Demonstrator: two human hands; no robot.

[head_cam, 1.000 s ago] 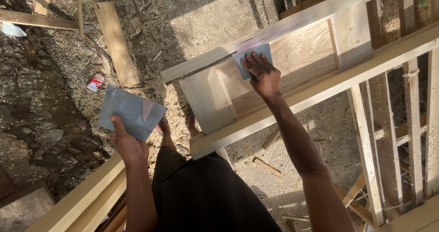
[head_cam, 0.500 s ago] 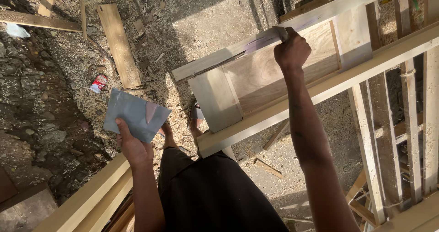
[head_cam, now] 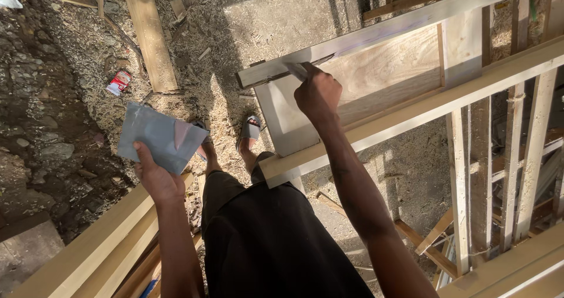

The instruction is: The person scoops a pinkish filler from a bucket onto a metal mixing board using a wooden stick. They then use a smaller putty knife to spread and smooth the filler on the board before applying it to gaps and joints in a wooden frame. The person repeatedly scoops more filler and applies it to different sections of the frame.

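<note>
Sawdust-strewn ground lies below; right hand (head_cam: 318,92) fists a mostly hidden sandpaper scrap (head_cam: 296,69), left hand (head_cam: 154,177) grips grey sheets (head_cam: 160,136).

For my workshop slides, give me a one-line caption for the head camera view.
Right hand presses sandpaper on a wooden frame's rail; left hand holds a grey sheet.

Loose plank (head_cam: 150,34) on the ground, left of wooden frame (head_cam: 411,116)

Right hand (head_cam: 318,92) pressing a folded sandpaper piece (head_cam: 297,69) on the top rail (head_cam: 376,32) of an unfinished wooden frame, left hand (head_cam: 155,177) gripping grey sandpaper sheets (head_cam: 158,135), sawdust-strewn ground (head_cam: 247,16), loose plank (head_cam: 150,34), sandalled feet.
</note>
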